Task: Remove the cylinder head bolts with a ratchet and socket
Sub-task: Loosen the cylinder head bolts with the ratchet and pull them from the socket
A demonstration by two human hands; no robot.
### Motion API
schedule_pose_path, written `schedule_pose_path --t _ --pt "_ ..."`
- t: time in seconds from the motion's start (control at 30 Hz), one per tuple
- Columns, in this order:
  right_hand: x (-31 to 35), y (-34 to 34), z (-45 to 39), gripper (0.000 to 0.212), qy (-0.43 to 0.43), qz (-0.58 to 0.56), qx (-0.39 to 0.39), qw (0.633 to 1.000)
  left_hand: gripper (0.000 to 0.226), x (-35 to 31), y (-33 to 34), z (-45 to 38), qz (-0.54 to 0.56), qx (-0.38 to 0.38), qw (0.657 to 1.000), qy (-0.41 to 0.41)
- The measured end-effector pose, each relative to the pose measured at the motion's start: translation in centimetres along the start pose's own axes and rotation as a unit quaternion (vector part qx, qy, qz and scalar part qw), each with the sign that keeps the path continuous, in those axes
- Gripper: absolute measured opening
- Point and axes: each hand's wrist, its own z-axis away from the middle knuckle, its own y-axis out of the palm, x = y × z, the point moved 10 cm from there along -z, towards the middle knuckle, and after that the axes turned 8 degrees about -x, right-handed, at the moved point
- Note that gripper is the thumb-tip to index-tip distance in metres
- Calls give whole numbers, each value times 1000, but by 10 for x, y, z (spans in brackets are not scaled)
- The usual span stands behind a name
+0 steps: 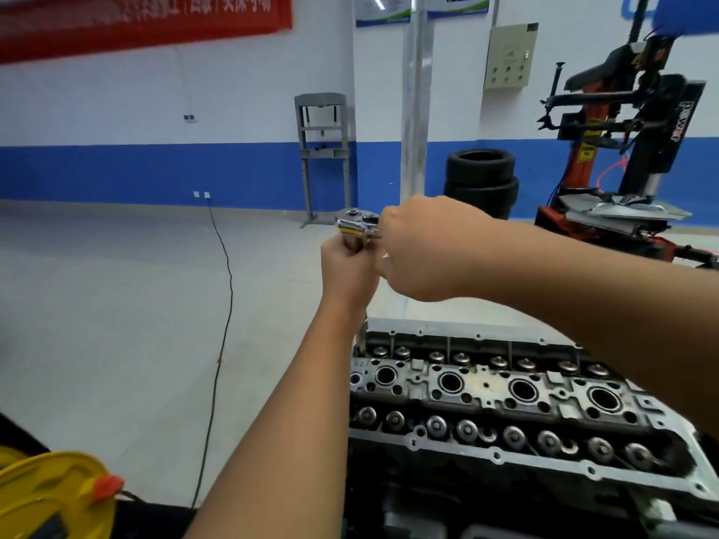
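Both grips clamped on the ratchet (356, 223): left hand (348, 266) steadying below its head, right hand (416, 247) curled on the handle, probably for leverage. Extension running down to a bolt hole at the cylinder head (505, 398)'s far-left corner.

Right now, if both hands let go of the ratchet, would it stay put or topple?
Probably topple: the ratchet sits high on a thin extension rising from the cylinder head, so it looks top-heavy. Being bare metal, it would likely stay stiff and feel heavy. How deeply the socket is seated is hidden.
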Motion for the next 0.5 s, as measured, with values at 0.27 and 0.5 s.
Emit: schedule_pose_path --t 0.27,0.5 --pt "-36 -10 -43 23 -24 -64 6 998 41 7 -10 -1 91 85 991 -39" --pt "2 4 -31 7 -28 -62 91 994 56 8 -24 -4 68 -3 997 -48"
